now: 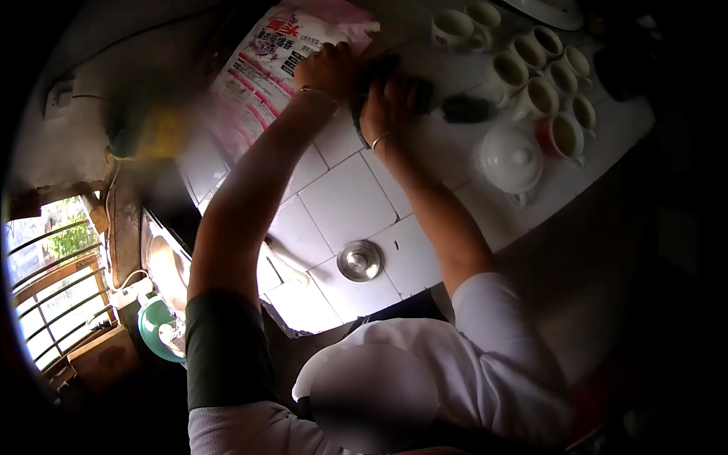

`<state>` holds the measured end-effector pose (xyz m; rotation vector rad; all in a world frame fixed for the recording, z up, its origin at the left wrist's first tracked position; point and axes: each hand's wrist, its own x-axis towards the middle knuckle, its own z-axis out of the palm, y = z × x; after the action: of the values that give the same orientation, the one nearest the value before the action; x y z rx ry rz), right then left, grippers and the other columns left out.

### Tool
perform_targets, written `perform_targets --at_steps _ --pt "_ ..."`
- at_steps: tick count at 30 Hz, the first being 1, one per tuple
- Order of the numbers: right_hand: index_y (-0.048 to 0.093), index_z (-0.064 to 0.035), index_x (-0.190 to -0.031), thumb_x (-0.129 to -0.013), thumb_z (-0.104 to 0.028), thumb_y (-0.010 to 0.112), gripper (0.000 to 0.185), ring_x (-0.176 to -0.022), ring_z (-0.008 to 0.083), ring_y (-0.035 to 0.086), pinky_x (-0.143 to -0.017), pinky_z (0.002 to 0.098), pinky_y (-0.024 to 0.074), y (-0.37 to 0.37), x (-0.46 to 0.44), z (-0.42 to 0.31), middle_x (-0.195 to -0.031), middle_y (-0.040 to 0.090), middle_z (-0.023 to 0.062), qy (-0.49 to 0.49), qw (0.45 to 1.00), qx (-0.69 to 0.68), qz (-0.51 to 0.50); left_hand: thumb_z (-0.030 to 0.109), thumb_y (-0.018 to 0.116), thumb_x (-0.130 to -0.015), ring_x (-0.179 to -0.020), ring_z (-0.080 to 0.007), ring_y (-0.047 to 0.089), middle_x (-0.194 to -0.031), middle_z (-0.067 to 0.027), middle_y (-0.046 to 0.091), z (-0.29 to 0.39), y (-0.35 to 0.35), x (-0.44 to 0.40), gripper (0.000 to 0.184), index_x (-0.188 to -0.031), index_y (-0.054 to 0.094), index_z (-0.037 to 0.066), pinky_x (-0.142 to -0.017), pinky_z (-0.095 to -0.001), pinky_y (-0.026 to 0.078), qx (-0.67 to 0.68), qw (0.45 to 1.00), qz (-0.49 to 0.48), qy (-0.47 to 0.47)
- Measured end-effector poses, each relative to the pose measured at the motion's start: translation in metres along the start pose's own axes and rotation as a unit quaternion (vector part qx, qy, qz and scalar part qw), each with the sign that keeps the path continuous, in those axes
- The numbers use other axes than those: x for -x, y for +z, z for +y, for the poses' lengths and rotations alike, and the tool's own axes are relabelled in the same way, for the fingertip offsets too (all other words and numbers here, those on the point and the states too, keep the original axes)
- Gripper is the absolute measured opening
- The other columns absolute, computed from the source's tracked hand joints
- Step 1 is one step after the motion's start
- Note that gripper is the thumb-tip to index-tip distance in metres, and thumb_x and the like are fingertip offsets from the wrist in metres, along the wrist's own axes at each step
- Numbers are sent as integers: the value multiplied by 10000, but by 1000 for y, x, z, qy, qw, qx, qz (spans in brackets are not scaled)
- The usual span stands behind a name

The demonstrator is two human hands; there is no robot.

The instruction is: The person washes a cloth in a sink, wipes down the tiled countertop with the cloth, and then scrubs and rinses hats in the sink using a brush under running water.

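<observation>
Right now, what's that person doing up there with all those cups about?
The person's left hand is at the printed bag, and the right hand is on something dark beside it, too dim to make out. The cups stand grouped to the right, near a white lidded pot.

Just left of your left hand (pixel 326 72), the white-and-pink glossy plastic bag (pixel 254 91) carries Chinese-style print: large red characters, purple ones beneath, and smaller dark lines nearer your hand. Pink-red bands run lower down. You cannot make out any wording reliably; it is too blurred.
</observation>
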<state>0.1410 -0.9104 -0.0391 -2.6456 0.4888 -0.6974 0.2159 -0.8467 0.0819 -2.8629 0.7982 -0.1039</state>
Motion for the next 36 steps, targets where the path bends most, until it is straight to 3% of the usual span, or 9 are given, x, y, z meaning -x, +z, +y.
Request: perform_targets --at_steps 9,11,13,18,20,21,24,28,36 --pt "448 -49 -1197 -797 -137 532 418 -1196 363 352 -1020 536 189 -1 -2 -2 -1237 409 205 -3 1000 -1 1 190 444 -870 -749 -163 598 -946 -44 552 -139 -89 37 248 -1099 509 118 -520 -272 522 -351 921 160 53" --pt "464 -38 -1175 -813 -158 504 384 -1139 351 409 -986 516 245 5 -9 0 -1186 453 205 -10 999 31 19 348 428 -905 -721 -321 585 -815 -137 584 -160 -112 56 296 -1020 532 95 -580 -423 474 -22 971 221 -94" --pt "465 -26 -1178 -821 -167 477 384 -1114 346 435 -968 498 276 11 -22 2 -1165 473 208 -2 999 40 0 427 412 -901 -727 -376 575 -789 -156 592 -220 -112 75 352 -927 574 115 -610 -453 437 -121 963 214 -108" --pt "486 -7 -1164 -832 -189 433 382 -1021 326 480 -872 439 342 20 -62 3 -1119 506 211 -12 996 63 -65 287 483 -906 -612 -214 566 -707 -112 560 -278 -149 166 254 -944 574 53 -549 -342 436 -12 942 328 -72" --pt "500 3 -1139 -808 -192 475 385 -1031 337 473 -877 444 344 12 -64 1 -1107 505 221 -52 997 48 -23 159 462 -908 -755 -247 567 -851 -140 565 -314 -164 220 225 -1072 558 38 -622 -347 445 12 953 206 -221" --pt "498 8 -1133 -798 -194 488 391 -1042 345 465 -884 450 343 9 -61 2 -1112 501 226 -76 996 11 39 138 467 -902 -747 -233 572 -875 -131 570 -327 -175 243 227 -1083 558 36 -624 -344 454 -293 929 225 -19" --pt "492 18 -1108 -794 -220 536 396 -1047 359 469 -883 476 369 -7 -49 -4 -1108 501 242 -131 973 -100 159 173 471 -918 -556 -98 482 -700 -28 514 -292 -193 301 180 -990 565 38 -474 -229 375 116 905 285 -295" --pt "484 10 -1110 -848 -324 496 425 -750 304 608 -619 407 495 -1 -36 -34 -847 595 200 84 955 -245 -143 171 480 -918 -552 -51 460 -717 7 525 -269 -205 365 202 -1036 554 25 -461 -188 357 177 878 294 -333" --pt "563 16 -817 -873 -248 338 350 -423 163 566 -320 237 412 27 -66 -67 -607 599 122 304 801 -396 -330 172 518 -901 -582 -62 435 -813 -7 539 -275 -195 453 310 -1155 479 0 -481 -205 342 234 804 296 -460"
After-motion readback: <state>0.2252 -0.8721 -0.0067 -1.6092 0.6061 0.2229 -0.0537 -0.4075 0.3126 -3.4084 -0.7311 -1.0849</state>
